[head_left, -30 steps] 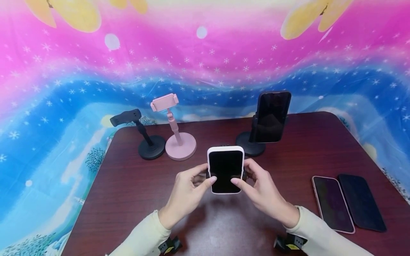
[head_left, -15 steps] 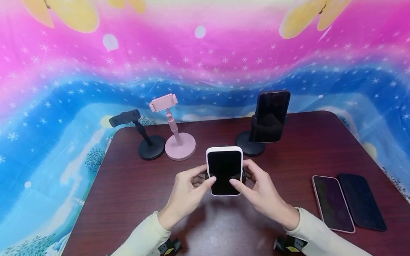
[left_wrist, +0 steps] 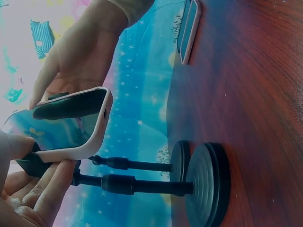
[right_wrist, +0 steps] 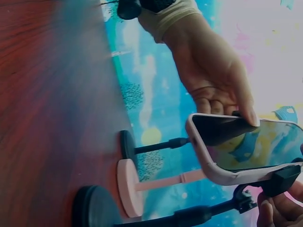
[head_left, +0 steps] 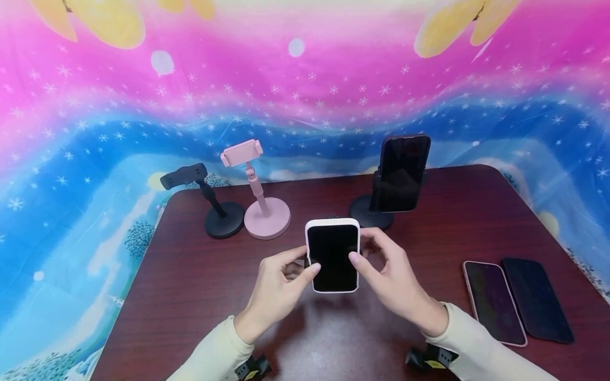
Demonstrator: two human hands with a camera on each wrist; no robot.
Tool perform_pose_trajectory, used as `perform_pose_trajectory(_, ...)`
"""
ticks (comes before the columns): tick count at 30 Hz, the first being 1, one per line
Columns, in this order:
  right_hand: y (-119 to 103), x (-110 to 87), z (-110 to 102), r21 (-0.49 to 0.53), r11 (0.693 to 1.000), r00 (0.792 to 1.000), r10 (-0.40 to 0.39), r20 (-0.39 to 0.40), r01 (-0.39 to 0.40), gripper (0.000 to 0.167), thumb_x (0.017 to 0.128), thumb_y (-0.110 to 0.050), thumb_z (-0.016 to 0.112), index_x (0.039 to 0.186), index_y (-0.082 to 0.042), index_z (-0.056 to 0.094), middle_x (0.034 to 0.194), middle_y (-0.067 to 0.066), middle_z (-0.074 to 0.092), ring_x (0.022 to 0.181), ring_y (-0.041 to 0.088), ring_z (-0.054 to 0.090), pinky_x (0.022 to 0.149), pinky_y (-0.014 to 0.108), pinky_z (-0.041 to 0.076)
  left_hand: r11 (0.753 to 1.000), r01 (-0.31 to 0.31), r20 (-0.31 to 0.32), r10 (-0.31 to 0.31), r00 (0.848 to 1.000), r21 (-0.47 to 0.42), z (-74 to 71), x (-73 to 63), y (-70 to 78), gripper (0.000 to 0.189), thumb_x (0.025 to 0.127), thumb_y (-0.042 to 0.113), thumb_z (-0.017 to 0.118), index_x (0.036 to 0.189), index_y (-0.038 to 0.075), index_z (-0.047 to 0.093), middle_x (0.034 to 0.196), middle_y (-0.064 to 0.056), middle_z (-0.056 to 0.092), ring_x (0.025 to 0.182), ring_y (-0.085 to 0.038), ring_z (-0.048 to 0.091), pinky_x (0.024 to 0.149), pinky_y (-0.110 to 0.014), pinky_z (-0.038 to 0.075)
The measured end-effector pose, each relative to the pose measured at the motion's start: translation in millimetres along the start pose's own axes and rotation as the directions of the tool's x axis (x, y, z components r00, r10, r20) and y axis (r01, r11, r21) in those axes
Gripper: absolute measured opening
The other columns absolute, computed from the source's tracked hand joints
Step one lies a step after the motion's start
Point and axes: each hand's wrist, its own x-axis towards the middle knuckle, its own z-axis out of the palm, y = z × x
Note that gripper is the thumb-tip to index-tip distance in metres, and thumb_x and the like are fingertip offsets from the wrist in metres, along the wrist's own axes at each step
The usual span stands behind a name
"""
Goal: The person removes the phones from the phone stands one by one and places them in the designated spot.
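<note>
A phone (head_left: 332,259) in a pale pink-white case stands upright, its dark screen facing me. The black phone stand (left_wrist: 206,184) under it shows in both wrist views, and its clamp (right_wrist: 281,179) grips the phone's sides. My left hand (head_left: 276,286) holds the phone's left edge and the clamp, thumb on the front, fingers curled behind. On the other side, my right hand (head_left: 395,280) has its thumb at the right edge of the screen and its fingers behind the clamp side. In the head view the phone hides most of its stand.
Behind stand a black phone stand (head_left: 224,219), a pink phone stand (head_left: 267,218) and another black stand (head_left: 370,211) holding a dark phone (head_left: 404,173). A pink-edged phone (head_left: 494,302) and a dark phone (head_left: 537,300) lie at the right of the brown table (head_left: 190,312).
My right hand has shifted slightly up and right, its thumb now higher at the phone's right edge. My left hand keeps its hold. The phone has barely moved.
</note>
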Motion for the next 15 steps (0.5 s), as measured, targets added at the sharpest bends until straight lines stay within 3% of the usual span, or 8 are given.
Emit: perform_pose_trajectory(15,-11.3,19.2,-1.4,0.006,1.000,1.000,0.001,0.010,-0.001,0.025,0.093,0.001,0.066,0.117,-0.008,0.068,0.093,0.004,0.069,0.079,0.009,0.061,0.071,0.021,0.054,0.999,-0.027,-0.009,0.027,1.000,0.019,1.2,-0.4,-2.1,0.034,0.089,0.007,0.076,0.121,-0.001,0.070,0.093,-0.015,0.077,0.073,-0.006,0.072,0.067,-0.025,0.063)
